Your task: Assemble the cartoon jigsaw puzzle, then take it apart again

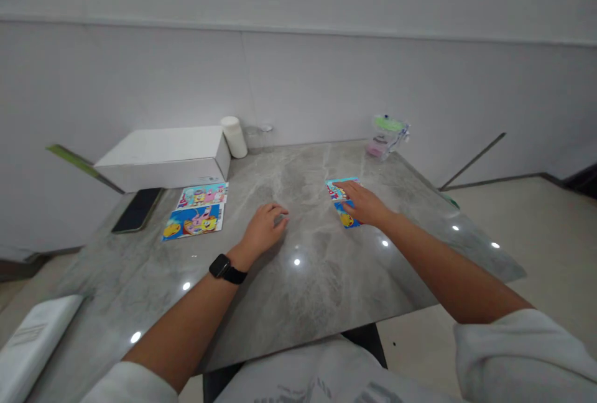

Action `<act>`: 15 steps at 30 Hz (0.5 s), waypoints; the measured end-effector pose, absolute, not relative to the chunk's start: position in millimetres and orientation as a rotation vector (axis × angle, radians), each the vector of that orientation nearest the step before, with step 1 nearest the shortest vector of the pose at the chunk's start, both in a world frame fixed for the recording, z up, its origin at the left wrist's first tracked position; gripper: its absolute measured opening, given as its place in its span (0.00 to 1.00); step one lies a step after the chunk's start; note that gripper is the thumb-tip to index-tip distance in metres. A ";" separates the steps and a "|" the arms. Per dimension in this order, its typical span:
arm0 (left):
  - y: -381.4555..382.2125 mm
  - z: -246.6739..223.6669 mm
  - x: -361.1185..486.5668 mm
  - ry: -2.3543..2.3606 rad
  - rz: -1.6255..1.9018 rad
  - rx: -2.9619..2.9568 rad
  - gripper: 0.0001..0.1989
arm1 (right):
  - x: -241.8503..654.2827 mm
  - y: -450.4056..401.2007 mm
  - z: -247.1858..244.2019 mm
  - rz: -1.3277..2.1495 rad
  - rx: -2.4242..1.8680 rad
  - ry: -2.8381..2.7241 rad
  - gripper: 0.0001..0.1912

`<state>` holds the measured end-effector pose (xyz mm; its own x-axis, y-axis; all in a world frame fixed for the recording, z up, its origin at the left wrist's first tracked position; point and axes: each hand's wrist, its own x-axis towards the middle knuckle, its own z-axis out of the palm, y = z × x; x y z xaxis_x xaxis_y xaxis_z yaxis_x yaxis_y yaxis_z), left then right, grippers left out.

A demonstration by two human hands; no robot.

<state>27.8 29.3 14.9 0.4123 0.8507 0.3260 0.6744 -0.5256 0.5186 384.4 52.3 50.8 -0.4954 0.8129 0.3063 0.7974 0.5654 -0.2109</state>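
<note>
My right hand [364,204] lies flat, fingers apart, on a small colourful cartoon card [339,188] at the right middle of the grey marble table [317,278]. My left hand [263,227], with a black watch on its wrist, rests on the bare tabletop near the centre, fingers curled downward; nothing shows in it. Two more cartoon picture cards [198,211] lie side by side to the left, apart from both hands.
A long white box [165,157] sits at the back left, a white cylinder [234,137] beside it. A dark phone [137,209] lies by the left edge. A clear plastic container [386,135] stands at the back right. A white object [32,341] sits near left.
</note>
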 end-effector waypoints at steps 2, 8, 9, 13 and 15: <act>24.3 16.7 -1.1 1.374 0.848 2.291 0.11 | 353.7 54.5 47.4 0.081 -1.233 -2.418 0.35; 14.7 23.5 -47.0 1.492 0.939 2.132 0.10 | 265.7 56.0 34.4 0.226 -1.094 -2.369 0.33; 14.1 24.0 -48.7 1.491 0.946 2.129 0.10 | 254.8 55.9 32.4 0.247 -1.081 -2.363 0.32; 13.7 21.7 -45.4 1.503 0.971 2.082 0.09 | 227.6 54.3 24.3 0.284 -1.039 -2.311 0.27; 14.5 18.2 -40.3 1.476 0.993 2.075 0.09 | 222.4 52.9 18.5 0.305 -1.013 -2.297 0.25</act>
